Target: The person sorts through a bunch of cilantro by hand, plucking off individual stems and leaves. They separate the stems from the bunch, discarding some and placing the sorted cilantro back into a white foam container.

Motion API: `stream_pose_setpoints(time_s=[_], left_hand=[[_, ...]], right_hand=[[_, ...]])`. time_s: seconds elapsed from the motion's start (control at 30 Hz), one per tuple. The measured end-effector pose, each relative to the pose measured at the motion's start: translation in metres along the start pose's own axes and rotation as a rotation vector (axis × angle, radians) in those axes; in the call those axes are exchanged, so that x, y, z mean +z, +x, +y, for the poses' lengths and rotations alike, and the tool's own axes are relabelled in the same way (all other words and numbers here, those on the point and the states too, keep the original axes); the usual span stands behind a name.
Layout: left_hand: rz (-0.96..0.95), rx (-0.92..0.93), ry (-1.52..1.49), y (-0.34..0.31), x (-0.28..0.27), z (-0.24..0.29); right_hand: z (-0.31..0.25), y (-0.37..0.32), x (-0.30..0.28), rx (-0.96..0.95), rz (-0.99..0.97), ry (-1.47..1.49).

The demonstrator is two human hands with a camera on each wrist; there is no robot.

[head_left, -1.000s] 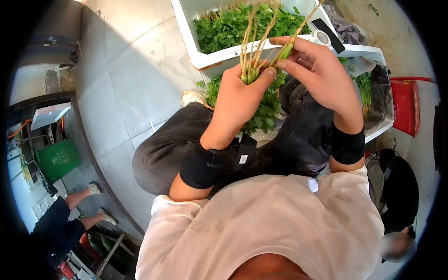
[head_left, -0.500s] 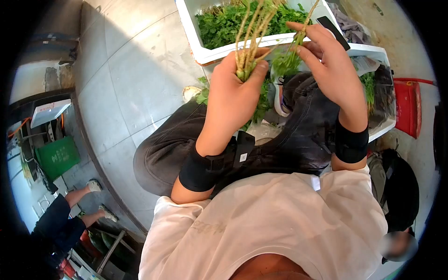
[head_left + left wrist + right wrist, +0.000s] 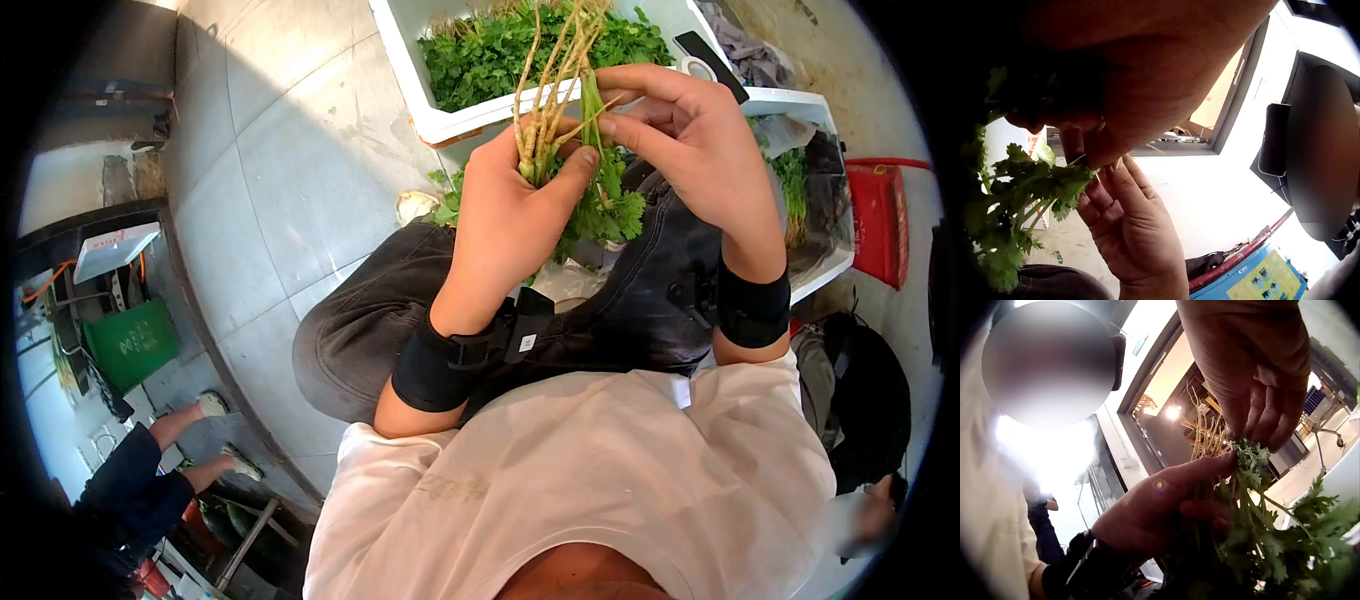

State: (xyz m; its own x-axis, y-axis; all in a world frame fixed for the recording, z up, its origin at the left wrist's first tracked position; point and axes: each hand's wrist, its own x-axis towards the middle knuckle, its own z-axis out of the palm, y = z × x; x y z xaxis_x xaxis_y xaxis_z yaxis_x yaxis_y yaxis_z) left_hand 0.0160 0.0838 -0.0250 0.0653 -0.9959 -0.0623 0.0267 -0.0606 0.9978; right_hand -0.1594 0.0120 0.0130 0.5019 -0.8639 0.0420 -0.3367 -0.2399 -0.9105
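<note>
My left hand [image 3: 515,215] grips a bunch of coriander [image 3: 547,115], its pale roots pointing up and away from me. The bunch's leaves hang below the fist, and they fill the left side of the left wrist view. Close beside the left thumb, my right hand [image 3: 705,150] pinches a green coriander stalk [image 3: 590,98] between thumb and fingertips. In the right wrist view, the right fingertips meet small leaves [image 3: 1250,459] just above the left thumb.
Ahead stands a white foam box [image 3: 440,125] full of coriander [image 3: 490,65]. A second white box [image 3: 825,240] at right holds more greens [image 3: 790,195]. A phone [image 3: 708,65] lies on the boxes' rim. A red bag [image 3: 878,225] is farther right. Another person's legs [image 3: 190,450] show at left.
The right hand swung out to the right with a leafy, rooted stalk, away from the bunch. Now it is back against the left hand, pinching a stalk there. The left hand keeps its grip.
</note>
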Motion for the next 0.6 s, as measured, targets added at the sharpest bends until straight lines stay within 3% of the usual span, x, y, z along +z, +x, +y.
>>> stream_pose_setpoints(time_s=[0.23, 0.4, 0.6], left_hand=[[0.049, -0.009, -0.036, 0.0006, -0.001, 0.0015], [0.09, -0.067, -0.114, 0.0018, -0.003, 0.0053], [0.13, 0.002, -0.058, 0.0027, -0.0063, -0.0021]], right_hand=[[0.0014, 0.0004, -0.0033, 0.084, -0.055, -0.005], [-0.0014, 0.001, -0.0005, -0.109, -0.086, 0.217], [-0.004, 0.0014, 0.0007, -0.082, -0.125, 0.252]])
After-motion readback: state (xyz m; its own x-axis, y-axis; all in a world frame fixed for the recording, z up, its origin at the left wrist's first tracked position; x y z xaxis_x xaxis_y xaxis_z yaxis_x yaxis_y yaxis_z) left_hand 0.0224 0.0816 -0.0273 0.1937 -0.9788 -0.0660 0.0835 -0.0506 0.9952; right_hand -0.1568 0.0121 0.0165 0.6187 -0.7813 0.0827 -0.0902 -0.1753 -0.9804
